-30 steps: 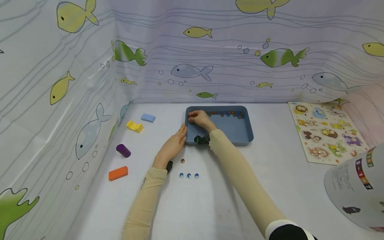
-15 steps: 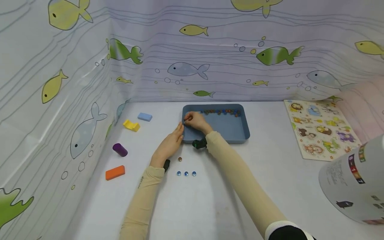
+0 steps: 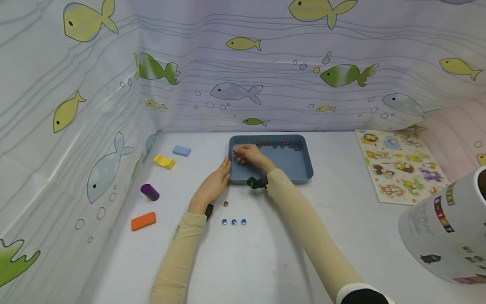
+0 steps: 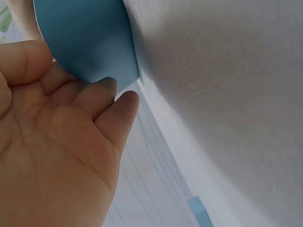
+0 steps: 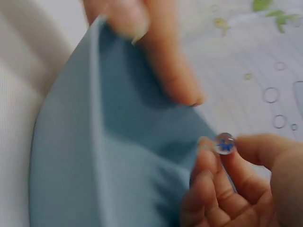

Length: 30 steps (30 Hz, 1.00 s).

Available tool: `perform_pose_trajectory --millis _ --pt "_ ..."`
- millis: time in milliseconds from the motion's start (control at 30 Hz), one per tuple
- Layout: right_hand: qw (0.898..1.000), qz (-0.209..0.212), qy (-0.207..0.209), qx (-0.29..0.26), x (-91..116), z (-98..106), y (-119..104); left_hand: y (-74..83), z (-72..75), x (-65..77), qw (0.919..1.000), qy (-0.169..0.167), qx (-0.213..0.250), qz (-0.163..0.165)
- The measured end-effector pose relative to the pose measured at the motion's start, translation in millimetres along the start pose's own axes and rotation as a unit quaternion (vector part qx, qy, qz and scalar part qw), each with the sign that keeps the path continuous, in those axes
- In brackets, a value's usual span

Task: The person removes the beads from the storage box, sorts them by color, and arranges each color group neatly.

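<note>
A grey-blue tray (image 3: 273, 169) stands at the back of the table. Along its far side runs a row of blue and brown marbles (image 3: 281, 145). My right hand (image 3: 252, 154), over the tray's left end, pinches a clear glass marble (image 5: 225, 144) with a blue core between thumb and fingertips. The left hand (image 3: 211, 185) lies along the outside of the tray's left wall, its fairly straight fingers touching it near the rim. In front of the tray are a brown marble (image 3: 225, 204) and a row of three blue marbles (image 3: 233, 221).
To the left lie a blue block (image 3: 181, 150), a yellow curved block (image 3: 164, 161), a purple cylinder (image 3: 149, 192) and an orange block (image 3: 143, 221). An animal picture board (image 3: 402, 169) and a large white tub (image 3: 436, 236) are at the right. A fish-print curtain (image 3: 235, 67) hangs behind.
The right hand's fingers have spread and turned at the tray's left end, with the marble between the fingertips. The left hand stays at the tray's wall. The head view has shifted slightly.
</note>
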State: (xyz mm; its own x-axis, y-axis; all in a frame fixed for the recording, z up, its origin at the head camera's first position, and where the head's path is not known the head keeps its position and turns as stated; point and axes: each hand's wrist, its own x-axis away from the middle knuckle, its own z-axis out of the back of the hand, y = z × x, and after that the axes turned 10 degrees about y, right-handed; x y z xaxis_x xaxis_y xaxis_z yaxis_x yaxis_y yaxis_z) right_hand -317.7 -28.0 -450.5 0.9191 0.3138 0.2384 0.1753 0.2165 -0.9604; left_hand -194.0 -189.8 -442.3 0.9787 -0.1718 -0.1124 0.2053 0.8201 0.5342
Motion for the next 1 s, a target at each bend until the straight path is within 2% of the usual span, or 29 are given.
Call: perform_pose_trajectory --millis 133,200,300,500,700,867,1000 --pt "0.995 -0.057 0.016 -0.082 8 9 -4 1.2 1.2 -1.2 1.0000 0.000 -0.002 -0.002" --pt "0.993 -0.071 0.018 -0.097 13 14 -6 1.4 1.3 -1.5 1.0000 -0.001 0.001 0.001" --pt "0.993 -0.077 0.014 -0.091 21 19 -8 0.1 -0.1 -1.6 1.0000 -0.003 0.002 0.001" --pt "0.997 -0.051 -0.023 -0.050 44 30 -13 -3.3 -2.4 -1.2 0.9999 -0.003 0.010 0.002" --pt "0.997 -0.022 -0.074 -0.030 72 38 -14 -5.2 -1.2 -1.7 0.9996 -0.008 0.026 0.001" --pt "0.994 0.007 -0.111 0.001 99 42 -6 -4.8 -1.2 -1.7 0.9993 -0.015 0.034 0.002" --pt "0.989 0.013 -0.147 0.025 120 42 7 -3.9 -1.1 -2.3 0.9994 -0.015 0.031 -0.001"
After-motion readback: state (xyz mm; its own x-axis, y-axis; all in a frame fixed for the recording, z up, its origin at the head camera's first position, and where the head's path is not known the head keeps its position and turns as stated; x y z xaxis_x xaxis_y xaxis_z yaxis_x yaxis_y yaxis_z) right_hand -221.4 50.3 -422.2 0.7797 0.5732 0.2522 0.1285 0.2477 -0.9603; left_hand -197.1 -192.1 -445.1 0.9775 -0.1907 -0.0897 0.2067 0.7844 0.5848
